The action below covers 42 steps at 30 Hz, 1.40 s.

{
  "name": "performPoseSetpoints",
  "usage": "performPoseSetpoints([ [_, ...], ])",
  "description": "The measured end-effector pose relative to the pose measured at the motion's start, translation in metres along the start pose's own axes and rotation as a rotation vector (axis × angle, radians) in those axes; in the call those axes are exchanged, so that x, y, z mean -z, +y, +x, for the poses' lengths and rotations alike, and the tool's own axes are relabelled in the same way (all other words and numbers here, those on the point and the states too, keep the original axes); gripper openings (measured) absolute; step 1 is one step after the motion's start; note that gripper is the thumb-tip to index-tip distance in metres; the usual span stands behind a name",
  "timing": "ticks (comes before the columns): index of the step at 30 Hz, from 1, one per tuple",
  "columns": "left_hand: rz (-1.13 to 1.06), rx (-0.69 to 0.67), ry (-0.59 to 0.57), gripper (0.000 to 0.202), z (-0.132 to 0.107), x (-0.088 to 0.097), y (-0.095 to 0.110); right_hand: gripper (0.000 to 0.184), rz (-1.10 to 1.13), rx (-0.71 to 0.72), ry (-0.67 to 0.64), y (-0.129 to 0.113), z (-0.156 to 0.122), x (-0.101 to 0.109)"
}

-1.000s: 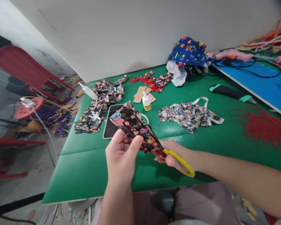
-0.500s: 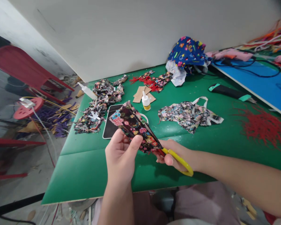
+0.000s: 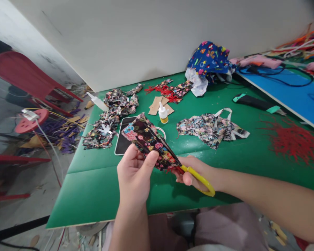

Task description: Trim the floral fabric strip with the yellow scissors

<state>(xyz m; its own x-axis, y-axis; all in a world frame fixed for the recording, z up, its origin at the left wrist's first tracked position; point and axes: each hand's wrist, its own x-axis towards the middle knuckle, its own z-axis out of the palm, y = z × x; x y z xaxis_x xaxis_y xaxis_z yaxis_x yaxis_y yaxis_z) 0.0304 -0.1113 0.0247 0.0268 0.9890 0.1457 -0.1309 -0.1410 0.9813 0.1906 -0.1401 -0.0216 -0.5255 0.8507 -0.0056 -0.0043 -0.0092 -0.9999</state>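
My left hand (image 3: 137,170) is closed on a strip of black floral fabric (image 3: 149,139), thumb on top, holding it above the table. My right hand (image 3: 195,174) grips yellow-handled scissors (image 3: 202,181) at the strip's lower right end. The blades run along the fabric's right edge, partly hidden by it. Some red threads show beneath the fabric near my right fingers. Behind the strip lie a dark-screened tablet or phone (image 3: 123,139) with a white rim and a white ring, partly covered.
On the green table (image 3: 94,188) are a small glue bottle (image 3: 163,114), cardboard pieces (image 3: 154,105), floral scraps (image 3: 209,129), red-fringed strips (image 3: 181,90), a utility knife (image 3: 259,104) and red threads (image 3: 295,141). A blue board (image 3: 288,89) lies right; a red chair (image 3: 34,73) stands left.
Almost nothing differs. The scissors' blades look closer to the fabric's edge, and the handles have shifted very slightly left.
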Motion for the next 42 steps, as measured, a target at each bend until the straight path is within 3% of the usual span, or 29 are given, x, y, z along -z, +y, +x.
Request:
performPoseSetpoints([
  [7, -0.015, -0.01, -0.011, 0.015, 0.0004, 0.0005, -0.0013, 0.038, 0.059, -0.011, -0.006, 0.0049, -0.0008, -0.0002],
  [18, -0.03, -0.021, -0.049, 0.012, 0.0005, 0.0023, -0.0027, 0.053, -0.003, 0.09, 0.025, -0.0027, 0.0009, -0.0004],
  [25, -0.032, -0.018, -0.037, 0.011, 0.001, 0.0019, -0.0028, 0.041, -0.034, 0.104, 0.033, -0.0036, 0.0, -0.0008],
  [31, -0.022, -0.011, -0.035, 0.011, 0.0, 0.0025, -0.0023, 0.034, 0.104, -0.02, 0.008, 0.0031, -0.0012, -0.0031],
  [42, -0.025, 0.0, -0.033, 0.009, 0.0009, 0.0025, -0.0017, 0.026, 0.079, -0.03, 0.056, 0.003, -0.0003, -0.0046],
])
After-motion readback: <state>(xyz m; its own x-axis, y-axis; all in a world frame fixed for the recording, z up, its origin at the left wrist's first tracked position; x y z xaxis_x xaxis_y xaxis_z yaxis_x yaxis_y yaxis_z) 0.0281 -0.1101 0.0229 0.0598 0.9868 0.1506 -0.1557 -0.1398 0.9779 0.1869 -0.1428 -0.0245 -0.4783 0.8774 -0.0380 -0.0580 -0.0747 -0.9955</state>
